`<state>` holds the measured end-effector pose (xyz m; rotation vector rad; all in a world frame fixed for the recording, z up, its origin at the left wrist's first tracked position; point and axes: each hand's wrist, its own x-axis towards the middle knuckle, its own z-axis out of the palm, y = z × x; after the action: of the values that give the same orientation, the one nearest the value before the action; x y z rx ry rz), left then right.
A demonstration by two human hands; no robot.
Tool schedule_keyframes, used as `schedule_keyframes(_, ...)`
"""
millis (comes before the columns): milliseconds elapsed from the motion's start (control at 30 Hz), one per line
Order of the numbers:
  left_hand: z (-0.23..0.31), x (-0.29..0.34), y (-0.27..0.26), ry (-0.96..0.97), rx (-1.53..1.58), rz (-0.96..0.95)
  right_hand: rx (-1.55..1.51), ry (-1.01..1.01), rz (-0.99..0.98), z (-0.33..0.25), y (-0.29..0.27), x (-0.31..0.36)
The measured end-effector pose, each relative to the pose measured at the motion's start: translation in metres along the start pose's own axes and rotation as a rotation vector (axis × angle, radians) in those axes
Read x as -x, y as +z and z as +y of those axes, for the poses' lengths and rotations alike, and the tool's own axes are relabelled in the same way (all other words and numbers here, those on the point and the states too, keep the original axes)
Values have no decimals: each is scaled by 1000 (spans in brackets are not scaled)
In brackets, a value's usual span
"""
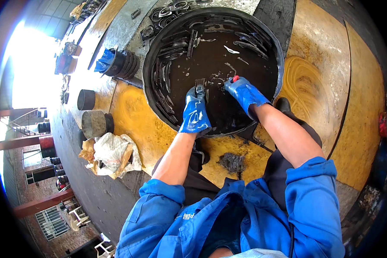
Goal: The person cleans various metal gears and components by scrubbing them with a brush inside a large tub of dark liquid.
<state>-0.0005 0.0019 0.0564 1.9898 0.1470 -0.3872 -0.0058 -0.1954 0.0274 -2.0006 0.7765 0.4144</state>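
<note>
A wide round black tub (pixel 147 71) of dark liquid stands before me, with several dark curved flat pieces (pixel 175 45) lined along its inner wall. My left hand (pixel 195 109), in a blue rubber glove, is closed over the tub's near part. It pinches a small dark flat part (pixel 199 82) that points away from me. To its right, my right hand (pixel 246 93), gloved alike, is closed around a small red object (pixel 235 78); only its end shows, so its kind is unclear. Pale streaks float on the liquid between and beyond the hands.
Stacked dark rings (pixel 129 64) with blue gloves (pixel 104 62) on them stand left of the tub. Nearer are open cylinders (pixel 94 124) and a crumpled white sack (pixel 114 155). Dark ring-shaped parts (pixel 167 13) lie behind the tub. A dark fibrous clump (pixel 231 162) sits between my legs.
</note>
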Motion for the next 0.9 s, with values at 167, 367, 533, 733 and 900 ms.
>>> schedule_keyframes(167,-9,-9,-5,68,5,4,56,-28,-134,-15,-10,26)
schedule_keyframes(367,-10,-15,-9,10,62,-75,-313,-85,-351,-9,-16,11)
schedule_keyframes(533,11,-1,-5,93,20,-70,-286,-143,-411,-4,-5,6)
schedule_keyframes(733,-4,-10,-3,119,14,-69,132,-534,-347,-2,14,22)
schedule_keyframes(900,21,-1,1,99,-9,-147,752,-677,-285,-8,8,46)
